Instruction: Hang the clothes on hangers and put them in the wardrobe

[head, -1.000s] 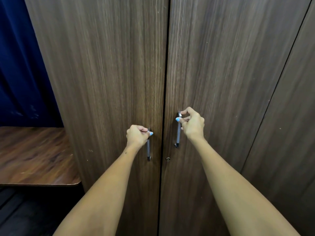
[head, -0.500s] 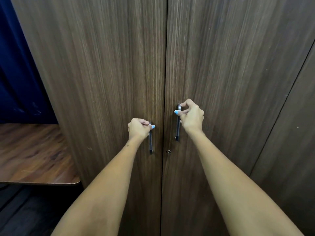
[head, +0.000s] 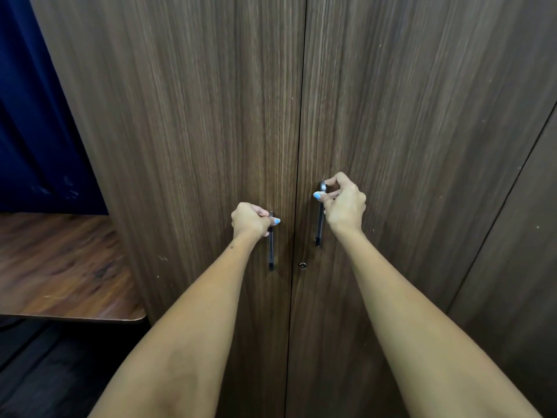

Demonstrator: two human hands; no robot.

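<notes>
A dark wood wardrobe fills the view, its left door (head: 196, 131) and right door (head: 407, 131) both closed with a thin gap between them. My left hand (head: 251, 220) grips the top of the left door's metal handle (head: 271, 251). My right hand (head: 343, 205) grips the upper part of the right door's metal handle (head: 319, 230). A small keyhole (head: 302, 265) sits just below, on the right door's edge. No clothes or hangers are in view.
A wooden table (head: 60, 267) stands to the left of the wardrobe, its rounded corner close to the left door. A dark blue curtain (head: 33, 116) hangs behind it. Another wood panel (head: 518, 267) adjoins the wardrobe at right. Dark floor lies at lower left.
Both hands keep their grip on the handles. The doors stay closed. The view has shifted slightly, nothing else moved.
</notes>
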